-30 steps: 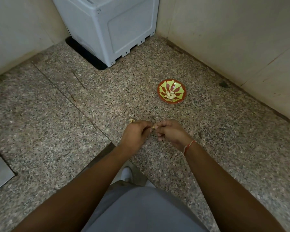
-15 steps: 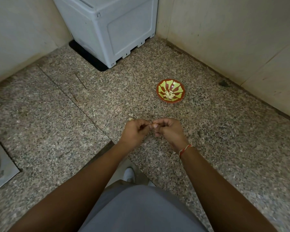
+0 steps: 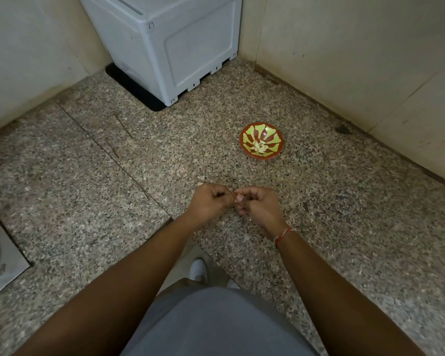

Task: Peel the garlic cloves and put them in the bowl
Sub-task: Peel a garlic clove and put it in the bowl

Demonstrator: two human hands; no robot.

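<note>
Barely anything shifted: left hand [image 3: 210,201] and right hand [image 3: 258,205] kept pinching the garlic clove [image 3: 238,193], peeling unfinished, bowl [image 3: 261,144] waiting.

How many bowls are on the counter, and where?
1. The bowl, red and green, sits on the speckled counter beyond the two hands, near the right wall, with peeled garlic cloves inside. No other bowl is visible.

Left hand [image 3: 210,201] and right hand [image 3: 257,205] — fingertips together, curled

The garlic clove [image 3: 237,193], visible earlier, is now nearly hidden between both hands' fingers [image 3: 240,199].
</note>
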